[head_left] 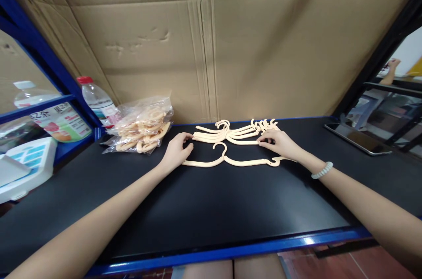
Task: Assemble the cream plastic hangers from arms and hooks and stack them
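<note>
Two bare arms reached across a black table (211, 208) toward a loose pile of cream plastic hangers (235, 133) lying by the cardboard back wall (211, 50). The left hand (176, 152) rested its curled fingers on the pile's left end; the right hand (280, 143) — a coiled band (322, 170) on its wrist — pressed its fingertips on the right end. Neither hand closed around anything. A single hanger (231, 161) lay flat just nearer, between the hands. A bagged bundle of hangers (141, 132) and a water bottle (97, 99) sat to the left — a tablet (358, 138) far right.
</note>
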{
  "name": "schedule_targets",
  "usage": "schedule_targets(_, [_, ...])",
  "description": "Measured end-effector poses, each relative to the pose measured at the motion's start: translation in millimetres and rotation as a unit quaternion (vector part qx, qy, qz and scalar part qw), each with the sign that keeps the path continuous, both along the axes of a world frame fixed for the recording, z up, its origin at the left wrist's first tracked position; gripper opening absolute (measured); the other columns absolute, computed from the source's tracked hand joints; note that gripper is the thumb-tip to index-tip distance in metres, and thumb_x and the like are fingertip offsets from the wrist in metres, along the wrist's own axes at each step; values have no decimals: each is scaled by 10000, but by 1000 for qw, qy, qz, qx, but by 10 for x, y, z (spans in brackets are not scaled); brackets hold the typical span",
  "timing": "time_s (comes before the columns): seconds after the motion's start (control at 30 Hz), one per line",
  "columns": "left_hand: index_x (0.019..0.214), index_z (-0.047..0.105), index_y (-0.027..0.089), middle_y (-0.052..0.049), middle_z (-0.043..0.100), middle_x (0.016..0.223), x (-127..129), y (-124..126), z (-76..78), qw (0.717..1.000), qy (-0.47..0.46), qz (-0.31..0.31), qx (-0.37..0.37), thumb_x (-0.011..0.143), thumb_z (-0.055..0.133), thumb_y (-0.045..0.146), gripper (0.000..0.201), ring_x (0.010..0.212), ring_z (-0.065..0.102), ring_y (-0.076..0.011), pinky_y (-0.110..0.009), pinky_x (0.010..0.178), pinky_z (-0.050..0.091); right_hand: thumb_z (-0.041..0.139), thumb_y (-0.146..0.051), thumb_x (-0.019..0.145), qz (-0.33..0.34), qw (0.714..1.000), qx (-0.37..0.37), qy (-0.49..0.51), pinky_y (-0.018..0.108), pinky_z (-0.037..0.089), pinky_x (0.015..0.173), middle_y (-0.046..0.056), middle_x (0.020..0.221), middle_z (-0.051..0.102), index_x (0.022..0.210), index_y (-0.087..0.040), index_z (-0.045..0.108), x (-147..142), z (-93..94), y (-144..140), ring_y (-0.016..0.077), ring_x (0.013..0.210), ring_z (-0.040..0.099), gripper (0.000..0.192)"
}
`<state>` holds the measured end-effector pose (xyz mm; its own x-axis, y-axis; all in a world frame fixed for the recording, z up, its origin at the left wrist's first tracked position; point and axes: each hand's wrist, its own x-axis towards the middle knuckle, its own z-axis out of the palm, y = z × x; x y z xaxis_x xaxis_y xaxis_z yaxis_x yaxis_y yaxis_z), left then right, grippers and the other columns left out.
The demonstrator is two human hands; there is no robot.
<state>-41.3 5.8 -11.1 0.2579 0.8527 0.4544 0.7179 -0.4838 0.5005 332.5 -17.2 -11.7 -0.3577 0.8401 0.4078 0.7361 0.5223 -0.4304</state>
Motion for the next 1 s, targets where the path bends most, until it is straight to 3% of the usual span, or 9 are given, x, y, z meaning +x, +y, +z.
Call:
schedule_targets(0.13, [986, 605, 170, -72, 672, 1021, -2, 0, 8, 1000, -17, -1, -15, 762, 521, 232, 247, 977, 632, -228, -422, 936, 491, 575, -350, 814, -4, 1000, 2, 28, 292, 421, 564, 45, 767, 672, 943, -193, 707, -11, -29, 26, 151, 594, 515, 243])
schedule_targets(0.33, [951, 612, 184, -59, 676, 991, -5, 1, 6, 998, -55, -10, -22, 740, 551, 216, 222, 959, 635, -225, -453, 950, 479, 560, -380, 827, 13, 1000, 0, 19, 289, 426, 563, 38, 736, 678, 819, -206, 705, -50, -21, 47, 152, 601, 534, 227])
schedule_targets(0.47, [948, 592, 175, -53, 654, 965, -6, 21, -15, 994, -96, -35, -35, 722, 554, 205, 231, 930, 646, -203, -429, 914, 515, 569, -407, 823, -15, 999, -17, 47, 292, 443, 535, 28, 692, 669, 819, -208, 704, -73, 15, 6, 152, 566, 550, 240])
schedule_targets(0.63, [1027, 584, 154, -51, 592, 937, 48, -32, 21, 986, -143, -68, -47, 758, 564, 262, 291, 840, 655, -160, -341, 799, 563, 639, -438, 783, -11, 985, -15, 172, 359, 537, 712, 72, 866, 696, 829, -188, 684, -81, 40, -55, 211, 766, 646, 258])
schedule_targets(0.83, [972, 681, 195, -9, 508, 826, 113, -156, 89, 990, -113, -79, 9, 775, 615, 281, 225, 721, 562, -135, -305, 708, 534, 678, -420, 770, 1, 972, 1, 233, 390, 546, 763, 66, 818, 680, 773, -190, 644, -148, 73, -124, 209, 767, 645, 233])
schedule_targets(1.0, [863, 698, 189, -17, 574, 794, 103, -151, 76, 992, -108, -60, 25, 763, 633, 249, 134, 672, 550, -141, -288, 644, 485, 715, -423, 736, 32, 973, 0, 227, 370, 549, 730, 47, 762, 662, 715, -198, 624, -203, 119, -149, 196, 733, 632, 244])
